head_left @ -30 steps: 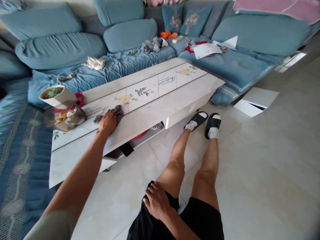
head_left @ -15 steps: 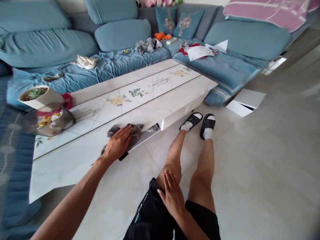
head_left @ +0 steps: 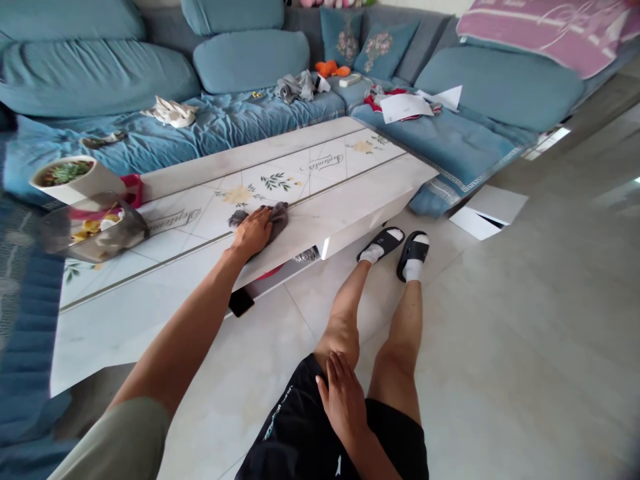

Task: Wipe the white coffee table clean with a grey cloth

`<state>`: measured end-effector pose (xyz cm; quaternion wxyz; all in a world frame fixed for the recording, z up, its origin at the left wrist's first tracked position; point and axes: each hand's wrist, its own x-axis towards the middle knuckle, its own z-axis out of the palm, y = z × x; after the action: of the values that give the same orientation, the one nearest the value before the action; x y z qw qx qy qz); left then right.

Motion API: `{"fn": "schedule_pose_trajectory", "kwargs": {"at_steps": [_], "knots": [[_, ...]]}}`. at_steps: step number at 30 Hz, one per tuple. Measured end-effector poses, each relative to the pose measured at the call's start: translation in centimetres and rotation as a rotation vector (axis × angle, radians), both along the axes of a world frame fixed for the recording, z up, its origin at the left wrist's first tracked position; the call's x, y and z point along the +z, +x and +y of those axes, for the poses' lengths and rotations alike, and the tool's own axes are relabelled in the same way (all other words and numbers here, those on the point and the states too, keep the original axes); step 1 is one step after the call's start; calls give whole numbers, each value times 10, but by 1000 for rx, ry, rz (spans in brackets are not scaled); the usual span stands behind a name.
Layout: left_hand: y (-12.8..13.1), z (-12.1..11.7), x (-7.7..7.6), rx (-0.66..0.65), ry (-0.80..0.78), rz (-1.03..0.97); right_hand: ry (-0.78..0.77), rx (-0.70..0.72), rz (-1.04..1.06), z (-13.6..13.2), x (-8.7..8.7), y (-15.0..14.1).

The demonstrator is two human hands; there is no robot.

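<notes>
My left hand (head_left: 254, 233) lies flat on a grey cloth (head_left: 279, 219), pressing it onto the white marble-look top of a low coffee table (head_left: 325, 207). The cloth bunches out on both sides of my fingers. My right hand (head_left: 343, 400) rests on my thigh just above the knee, on the hem of my black shorts (head_left: 295, 433), fingers spread and holding nothing. To the far left on the tabletop stand a white pot of succulents (head_left: 65, 175) and a clear plastic bag (head_left: 113, 230) with yellow contents.
A black phone (head_left: 241, 302) sits on the lower shelf under the table, beside a red item. My feet, in black slides (head_left: 393, 253), rest on the tiled floor. A teal sofa (head_left: 250, 113) with scattered cloths and papers runs behind the table.
My left hand and the cloth have moved away from the table's near edge toward the middle of the top. My right hand has slid from the shorts toward the knee.
</notes>
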<state>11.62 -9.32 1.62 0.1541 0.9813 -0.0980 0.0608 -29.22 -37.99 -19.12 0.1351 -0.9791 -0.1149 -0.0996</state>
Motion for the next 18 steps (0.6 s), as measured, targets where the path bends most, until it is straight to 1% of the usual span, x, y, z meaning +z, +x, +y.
{"fn": "schedule_pose_trajectory", "kwargs": {"at_steps": [1,3,4,6,8,10,12,14,16,18], "knots": [[-10,3,-2,-37,-3,-1,-15,6,-16,-6,0,4],[-33,20,-7,-80,-7,0,-42,40,-43,-14,-4,18],[-43,33,-9,-75,-7,0,-55,58,-43,-15,-7,27],[-55,60,-11,-15,-5,-6,-61,75,-11,-13,-14,48],[-50,82,-9,75,-2,-14,-39,71,32,-5,-22,66],[-32,89,-4,167,1,-13,-7,66,58,4,-29,77],[-8,80,2,239,4,-5,3,78,62,10,-33,77],[14,60,5,271,5,6,-6,84,48,11,-33,67],[26,37,7,250,5,16,-15,69,29,6,-31,52],[23,18,6,175,10,20,-7,28,2,-5,-27,36]]}}
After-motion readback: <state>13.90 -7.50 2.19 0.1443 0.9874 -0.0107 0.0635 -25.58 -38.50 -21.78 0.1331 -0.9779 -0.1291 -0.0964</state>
